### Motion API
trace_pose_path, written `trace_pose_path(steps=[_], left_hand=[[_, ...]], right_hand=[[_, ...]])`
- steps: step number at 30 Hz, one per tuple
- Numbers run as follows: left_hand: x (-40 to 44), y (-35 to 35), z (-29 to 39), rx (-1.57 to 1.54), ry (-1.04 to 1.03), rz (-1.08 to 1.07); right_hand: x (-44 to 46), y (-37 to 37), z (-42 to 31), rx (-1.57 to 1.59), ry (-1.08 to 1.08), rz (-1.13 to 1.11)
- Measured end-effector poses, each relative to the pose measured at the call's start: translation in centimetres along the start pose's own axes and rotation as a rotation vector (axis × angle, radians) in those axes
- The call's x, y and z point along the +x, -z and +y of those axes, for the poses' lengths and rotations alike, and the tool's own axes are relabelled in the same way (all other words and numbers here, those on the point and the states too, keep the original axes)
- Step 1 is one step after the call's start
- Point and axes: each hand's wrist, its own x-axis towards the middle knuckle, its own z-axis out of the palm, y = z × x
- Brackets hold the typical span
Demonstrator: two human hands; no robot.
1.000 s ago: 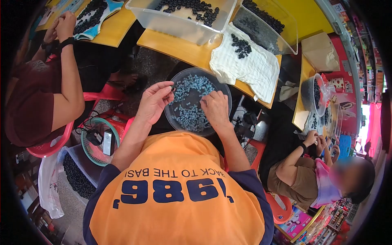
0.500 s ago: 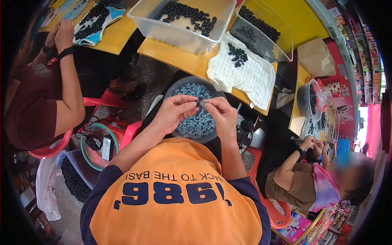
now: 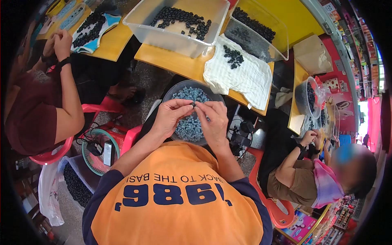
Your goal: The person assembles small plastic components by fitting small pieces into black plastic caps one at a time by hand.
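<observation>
Dark piece (image 3: 193,104): held above the basin, near the centre of the frame; small, black, apparently rounded, largely covered by fingertips; surface detail too small to read.
Left hand (image 3: 170,117): grasping the piece between thumb and forefinger, remaining fingers curled.
Right hand (image 3: 214,119): thumb and forefinger pinched on the piece's right edge; whether a smaller part sits between them cannot be told.
Basin (image 3: 215,96): round, smoky translucent plastic, smooth rim, directly below both hands.
Loose parts (image 3: 190,130): many, tiny, blue-grey with a metallic glint, spread over the basin floor.
Clear box (image 3: 165,39): rectangular, frosted rigid plastic, upper centre; contains black rings (image 3: 178,17), squat and round, some with visible central holes.
White cloth (image 3: 244,83): crinkled fabric, upper right of centre, draped over the table edge; black pieces (image 3: 233,57) lie clustered on it.
Table (image 3: 169,59): flat, yellow-brown, wood-like top.
Green basket (image 3: 84,152): round perforated plastic, left of frame.
Shirt (image 3: 175,226): orange fabric, dark printed lettering, lower centre.
</observation>
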Motion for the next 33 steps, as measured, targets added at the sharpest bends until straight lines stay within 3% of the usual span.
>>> trace_pose_path(steps=[7,10,11,13,14,17,23,28,30,31,33], left_hand=[[0.7,0.5,-1.4,-0.051,-0.019,0.145],[1.2,1.4,-1.6,-0.19,0.07,0.07],[1.3,1.5,-1.5,-0.302,0.141,0.031],[1.2,1.5,-1.4,-0.342,0.159,-0.026],[1.3,1.6,-1.4,-0.374,0.178,-0.029],[1.3,1.9,-1.3,-0.407,0.192,-0.029],[1.7,1.9,-1.1,-0.363,0.241,0.024],[2.7,1.0,0.5,-0.308,0.224,-0.001],[2.9,0.0,1.5,-0.247,0.205,0.013],[3.0,-0.5,1.7,-0.254,0.197,0.029],[3.4,-1.0,2.0,-0.198,0.191,-0.002]], right_hand=[[-1.1,-1.7,-0.2,-0.044,-0.004,0.021],[0.2,-0.5,2.6,0.439,-0.392,-0.182],[1.3,-0.4,5.3,0.395,-0.286,-0.042],[3.9,1.0,10.1,0.234,-0.548,0.082],[4.9,1.3,13.3,0.144,-0.424,0.194],[7.6,2.7,19.1,-0.025,-0.326,0.237],[9.9,1.3,23.5,-0.271,-0.284,0.086],[9.8,1.8,20.5,-0.236,-0.297,0.2],[8.7,2.2,17.3,0.184,-0.405,0.233],[7.9,2.3,15.3,0.193,-0.404,0.216],[6.2,2.3,10.8,0.501,-0.495,0.113]])
